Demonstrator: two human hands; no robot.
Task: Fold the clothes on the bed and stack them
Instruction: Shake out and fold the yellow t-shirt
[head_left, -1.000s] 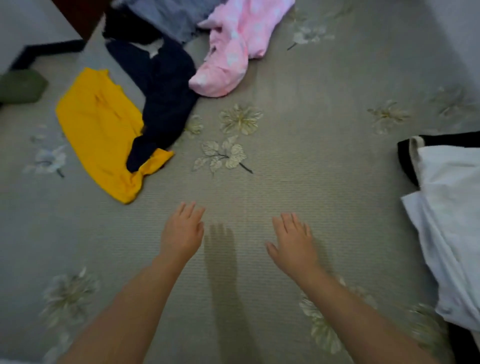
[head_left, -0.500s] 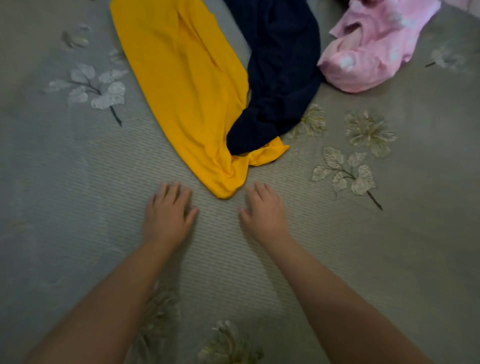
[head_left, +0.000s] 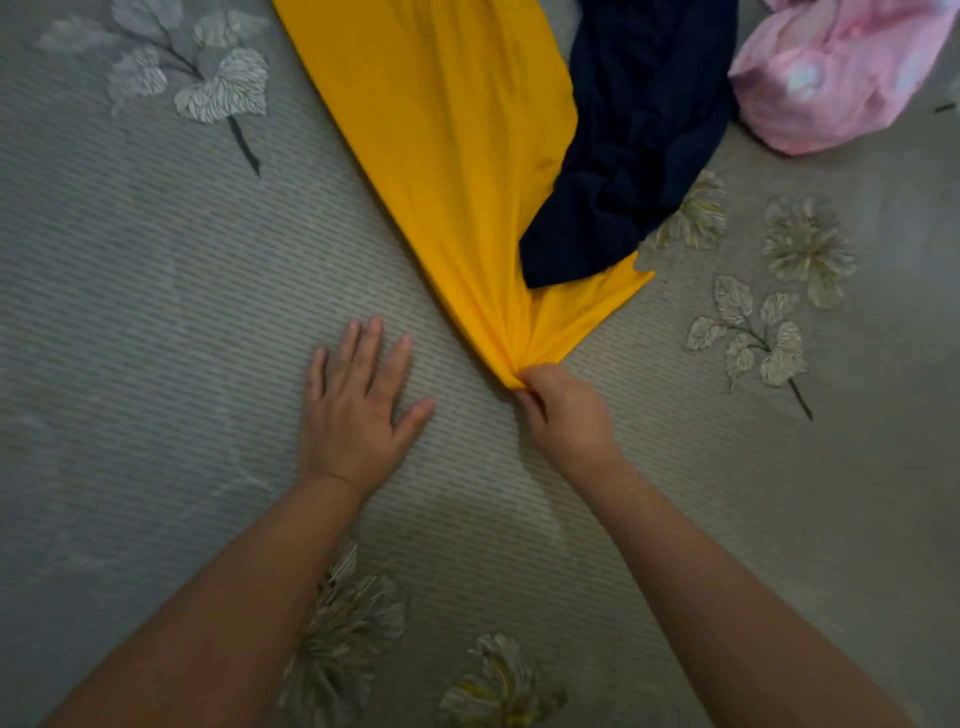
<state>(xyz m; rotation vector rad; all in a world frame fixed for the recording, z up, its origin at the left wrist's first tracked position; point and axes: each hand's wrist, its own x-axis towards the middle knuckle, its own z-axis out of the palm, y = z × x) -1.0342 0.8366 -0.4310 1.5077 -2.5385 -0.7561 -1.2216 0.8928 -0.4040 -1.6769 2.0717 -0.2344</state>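
Since half a second ago the right hand (head_left: 563, 410) has gone from lying flat on the bed (head_left: 156, 312) to pinching the near tip of the yellow garment (head_left: 441, 130), its fingers curled round the gathered cloth. The left hand (head_left: 358, 410) has stayed flat on the bed, fingers spread and straight, holding nothing, just beside the garment's near edge.

Step in hand, as judged: picking the first piece out of the unfolded clothes. No folded piece and no stack shows in this view.

The yellow garment lies across the upper middle of the bed. Its long axis runs diagonally, from the upper left, beyond the frame's top edge, down to the pinched tip at lower right, which points toward the person. Creases fan out from the pinch.

A dark navy garment (head_left: 639, 130) overlaps its right side near the tip; a pink garment (head_left: 831, 78) lies beyond, upper right.

The next move calls for drawing the yellow piece clear of the navy one, then spreading it flat with both hands.
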